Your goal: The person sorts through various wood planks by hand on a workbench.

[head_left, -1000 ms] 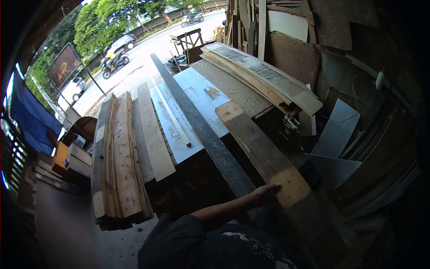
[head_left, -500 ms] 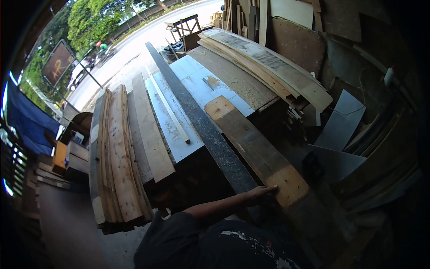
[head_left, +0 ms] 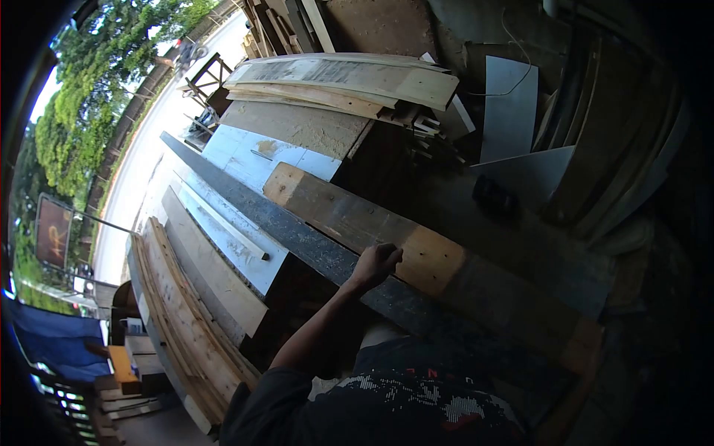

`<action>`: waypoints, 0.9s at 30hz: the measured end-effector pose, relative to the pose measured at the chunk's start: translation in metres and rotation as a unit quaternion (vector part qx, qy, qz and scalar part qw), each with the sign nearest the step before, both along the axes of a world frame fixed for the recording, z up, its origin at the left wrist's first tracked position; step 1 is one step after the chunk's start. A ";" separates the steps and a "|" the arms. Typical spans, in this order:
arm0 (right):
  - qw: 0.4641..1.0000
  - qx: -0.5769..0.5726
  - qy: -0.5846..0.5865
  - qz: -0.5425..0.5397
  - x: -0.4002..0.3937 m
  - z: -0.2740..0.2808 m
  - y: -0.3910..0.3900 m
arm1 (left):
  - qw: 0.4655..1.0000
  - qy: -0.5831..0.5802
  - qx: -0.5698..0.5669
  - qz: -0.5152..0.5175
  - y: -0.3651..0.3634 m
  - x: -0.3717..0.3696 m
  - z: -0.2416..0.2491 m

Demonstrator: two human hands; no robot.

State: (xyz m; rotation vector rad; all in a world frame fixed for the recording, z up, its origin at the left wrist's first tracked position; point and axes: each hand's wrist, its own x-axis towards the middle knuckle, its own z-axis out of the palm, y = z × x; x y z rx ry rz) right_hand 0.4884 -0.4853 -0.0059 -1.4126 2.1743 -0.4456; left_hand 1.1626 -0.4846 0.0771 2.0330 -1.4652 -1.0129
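A long, worn wooden plank (head_left: 349,212) with pale patches and small dark holes slants across the middle. My left hand (head_left: 378,264) is closed at its near long edge, knuckles up and fingers curled by a pale patch. My right hand (head_left: 593,343) is dim at the plank's near right end, and its fingers cannot be made out. Alongside the plank runs a long dark speckled beam (head_left: 297,236), lying under my left wrist.
A pale-blue board (head_left: 223,156) lies under the beam, with a thin white strip (head_left: 227,230) on it. Stacked boards stand at left (head_left: 175,297) and at the back (head_left: 349,74). Sheet offcuts (head_left: 509,111) lean at right. A road lies beyond.
The view has swung to the right, so the boards appear farther left. My left hand has curled more tightly at the plank's edge. My right forearm has come into view.
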 end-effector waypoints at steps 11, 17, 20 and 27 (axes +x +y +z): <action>1.000 0.021 -0.010 0.007 0.006 -0.017 -0.005 | 0.931 -0.337 -0.090 -0.110 -0.041 -0.017 -0.049; 0.999 0.037 -0.024 0.023 0.016 -0.023 -0.013 | 0.935 -0.325 -0.109 -0.089 -0.036 0.010 -0.055; 0.995 -0.024 -0.100 0.007 0.015 -0.048 -0.010 | 0.934 -0.331 -0.102 -0.083 -0.036 0.017 -0.055; 0.999 0.007 -0.023 0.047 0.033 -0.043 -0.047 | 0.937 -0.310 -0.151 -0.063 -0.027 0.037 -0.065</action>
